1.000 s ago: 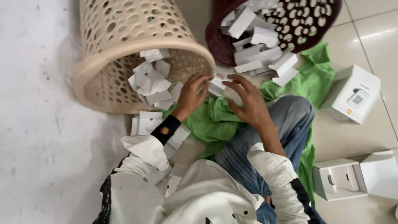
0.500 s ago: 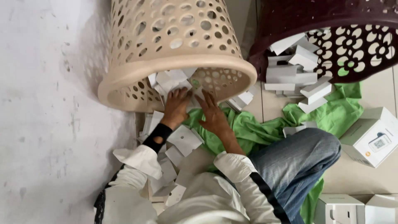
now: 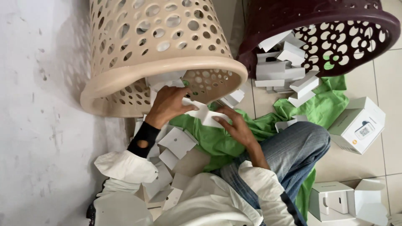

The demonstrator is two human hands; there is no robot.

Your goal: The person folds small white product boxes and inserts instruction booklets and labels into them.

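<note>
item: flat white card insert (image 3: 205,115), over green cloth (image 3: 217,142) at beige basket (image 3: 163,79) mouth. left hand (image 3: 167,104) and right hand (image 3: 236,125) fingers pinched on its ends. likely light, stiff, creasable; best held by edges.

A white, scuffed wall (image 3: 37,125) with small dark marks fills the left side. The floor (image 3: 389,138) on the right consists of pale beige tiles with thin grout lines. Lighting is soft and even, producing faint shadows on the wall.
</note>
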